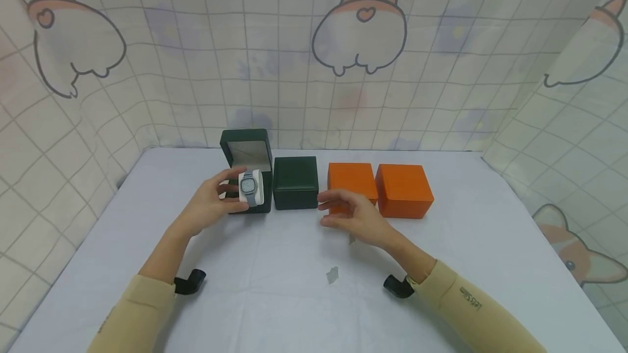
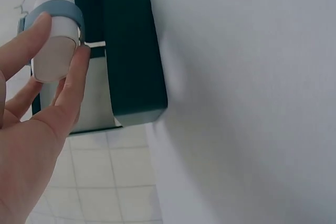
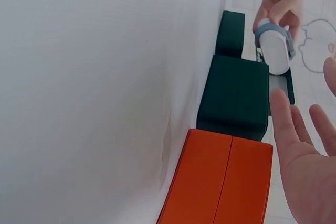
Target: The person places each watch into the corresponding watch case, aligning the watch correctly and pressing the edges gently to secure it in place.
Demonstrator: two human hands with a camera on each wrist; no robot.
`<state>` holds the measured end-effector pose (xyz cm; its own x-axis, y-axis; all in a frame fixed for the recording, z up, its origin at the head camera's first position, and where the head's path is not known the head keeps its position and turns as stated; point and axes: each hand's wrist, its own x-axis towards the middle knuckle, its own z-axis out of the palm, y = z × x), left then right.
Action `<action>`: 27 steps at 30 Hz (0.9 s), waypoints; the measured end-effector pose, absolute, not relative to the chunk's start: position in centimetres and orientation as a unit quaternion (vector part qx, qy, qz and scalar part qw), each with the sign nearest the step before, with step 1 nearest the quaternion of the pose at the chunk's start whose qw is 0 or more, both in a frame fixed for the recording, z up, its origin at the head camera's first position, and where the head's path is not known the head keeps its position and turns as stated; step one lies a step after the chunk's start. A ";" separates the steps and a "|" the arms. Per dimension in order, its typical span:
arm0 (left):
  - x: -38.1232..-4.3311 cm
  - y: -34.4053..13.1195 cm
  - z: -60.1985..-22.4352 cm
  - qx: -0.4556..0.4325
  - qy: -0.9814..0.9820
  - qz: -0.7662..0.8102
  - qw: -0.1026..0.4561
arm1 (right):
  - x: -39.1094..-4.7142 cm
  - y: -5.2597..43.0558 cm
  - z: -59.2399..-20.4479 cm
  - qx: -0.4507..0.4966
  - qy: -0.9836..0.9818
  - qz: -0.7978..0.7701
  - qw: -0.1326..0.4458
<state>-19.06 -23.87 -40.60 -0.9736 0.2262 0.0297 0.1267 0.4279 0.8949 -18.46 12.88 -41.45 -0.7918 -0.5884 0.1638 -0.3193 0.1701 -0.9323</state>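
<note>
My left hand (image 1: 208,203) holds a wristwatch (image 1: 248,184) by the white cushion (image 1: 260,186) it is wrapped around. Blue-grey strap and square dial face up in the head view. Thumb and fingers pinch the cushion (image 2: 55,59) from its sides in the left wrist view. Just behind and below the watch stands a dark green watch box (image 1: 245,135) with its lid raised, showing a pale lining. My right hand (image 1: 358,217) hovers with spread, slightly bent fingers in front of the left orange box (image 1: 352,173), holding nothing. Its fingertips point toward a closed green box (image 1: 296,178).
A second orange box (image 1: 404,187), closed, stands at the right end of the row of boxes. All stand on a white-covered table (image 1: 275,298) near its back edge. Behind hangs a grid-patterned cloth (image 1: 294,70) with cartoon dogs. Two small grey patches mark the tablecloth.
</note>
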 end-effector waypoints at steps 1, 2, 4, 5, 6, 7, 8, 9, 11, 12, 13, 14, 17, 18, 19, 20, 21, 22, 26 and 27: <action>-19.2 -24.0 -40.6 0.103 0.844 0.524 0.048 | -18.5 12.9 -41.4 -0.299 0.757 -0.569 0.119; -19.3 -24.1 -40.6 0.102 0.844 0.524 0.049 | -18.5 12.9 -41.4 -0.299 0.757 -0.568 0.121; -19.5 -24.4 -40.7 0.098 0.845 0.523 0.052 | -18.5 12.9 -41.4 -0.299 0.758 -0.567 0.122; -19.6 -24.5 -40.7 0.096 0.846 0.521 0.055 | -18.5 12.9 -41.3 -0.299 0.759 -0.566 0.123; -19.8 -24.6 -40.8 0.095 0.848 0.519 0.057 | -18.5 12.8 -41.3 -0.300 0.759 -0.565 0.123; -19.9 -24.7 -40.8 0.092 0.850 0.516 0.060 | -18.5 12.8 -41.3 -0.301 0.759 -0.564 0.123; -20.0 -24.8 -40.9 0.091 0.853 0.510 0.062 | -18.6 12.8 -41.3 -0.302 0.759 -0.563 0.123; -20.2 -24.9 -40.9 0.089 0.856 0.505 0.065 | -18.6 12.8 -41.3 -0.304 0.759 -0.562 0.123; -20.4 -25.0 -41.0 0.087 0.861 0.496 0.069 | -18.6 12.7 -41.3 -0.307 0.760 -0.559 0.123; -20.5 -25.1 -41.0 0.086 0.863 0.493 0.070 | -18.6 12.7 -41.3 -0.309 0.760 -0.558 0.122; -20.7 -25.1 -41.0 0.085 0.864 0.491 0.072 | -18.6 12.6 -41.3 -0.311 0.760 -0.557 0.123; -20.8 -25.1 -41.0 0.086 0.866 0.488 0.072 | -18.5 12.6 -41.3 -0.312 0.761 -0.556 0.122; -21.2 -25.1 -40.9 0.089 0.869 0.481 0.075 | -18.5 12.5 -41.3 -0.313 0.762 -0.554 0.123; -21.3 -25.1 -40.8 0.090 0.871 0.477 0.076 | -18.5 12.4 -41.3 -0.313 0.762 -0.554 0.123; -21.4 -25.1 -40.7 0.093 0.872 0.474 0.077 | -18.5 12.4 -41.3 -0.313 0.762 -0.554 0.123; -21.6 -25.0 -40.6 0.093 0.874 0.470 0.078 | -18.5 12.4 -41.3 -0.313 0.762 -0.553 0.123; -21.7 -25.0 -40.6 0.094 0.876 0.467 0.080 | -18.5 12.4 -41.3 -0.314 0.762 -0.552 0.123; -21.7 -24.9 -40.6 0.096 0.877 0.464 0.081 | -18.5 12.4 -41.3 -0.316 0.761 -0.552 0.123; -22.1 -24.9 -40.6 0.106 0.884 0.449 0.078 | -18.6 12.3 -41.3 -0.322 0.761 -0.550 0.121; -22.2 -24.9 -40.7 0.111 0.888 0.440 0.075 | -18.6 12.3 -41.2 -0.323 0.761 -0.550 0.120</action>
<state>-22.18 -24.89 -40.69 -0.9643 0.2623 -0.0361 0.1302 0.5884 0.7980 -18.62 12.26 -41.22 -0.7623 -0.6239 0.1723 -0.3595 0.1866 -0.9143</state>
